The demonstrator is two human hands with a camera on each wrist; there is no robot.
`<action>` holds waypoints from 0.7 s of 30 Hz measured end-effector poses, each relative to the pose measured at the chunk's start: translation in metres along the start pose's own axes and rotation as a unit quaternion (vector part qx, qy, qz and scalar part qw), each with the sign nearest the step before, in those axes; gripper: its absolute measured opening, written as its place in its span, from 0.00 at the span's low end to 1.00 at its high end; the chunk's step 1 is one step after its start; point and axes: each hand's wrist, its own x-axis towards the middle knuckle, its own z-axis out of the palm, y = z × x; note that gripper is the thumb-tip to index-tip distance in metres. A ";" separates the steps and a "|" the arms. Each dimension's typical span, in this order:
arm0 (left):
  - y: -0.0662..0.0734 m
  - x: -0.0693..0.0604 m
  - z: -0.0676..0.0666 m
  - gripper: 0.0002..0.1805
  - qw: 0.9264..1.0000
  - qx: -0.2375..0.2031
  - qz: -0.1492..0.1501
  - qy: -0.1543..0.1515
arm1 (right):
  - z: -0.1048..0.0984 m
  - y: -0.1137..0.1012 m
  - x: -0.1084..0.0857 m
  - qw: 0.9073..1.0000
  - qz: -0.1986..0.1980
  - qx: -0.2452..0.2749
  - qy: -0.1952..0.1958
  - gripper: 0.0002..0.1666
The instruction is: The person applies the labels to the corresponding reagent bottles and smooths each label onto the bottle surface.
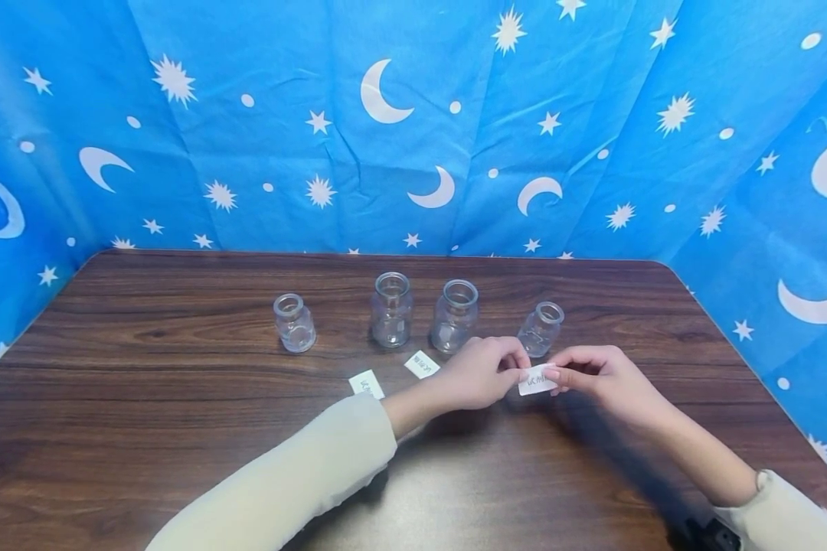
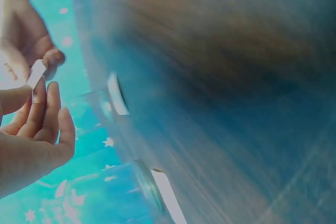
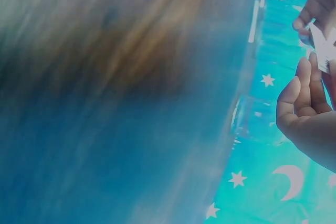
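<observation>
A small white label with handwriting [image 1: 537, 379] is held up between both hands, in front of the small glass jar [image 1: 540, 330] at the right. My left hand [image 1: 478, 373] pinches its left edge between thumb and finger. The right edge is pinched by my right hand [image 1: 609, 381]. In the left wrist view the label [image 2: 37, 74] shows between the left hand [image 2: 37, 145] and the other hand's fingers. The right wrist view shows the label [image 3: 320, 50] above the curled lower fingers of the right hand [image 3: 310, 108].
Two larger jars [image 1: 391, 310] [image 1: 455, 315] stand mid-table, with a small jar [image 1: 295, 323] to their left. Two written labels, one [image 1: 422, 364] nearer the larger jars and another [image 1: 366, 384] beside my left sleeve, lie on the brown table [image 1: 145, 413]. A blue curtain [image 1: 282, 145] hangs behind.
</observation>
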 end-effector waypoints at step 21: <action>-0.004 -0.009 0.003 0.01 0.970 -0.224 -0.068 0.066 | 0.015 -0.008 -0.004 0.995 -0.015 0.075 0.059 0.03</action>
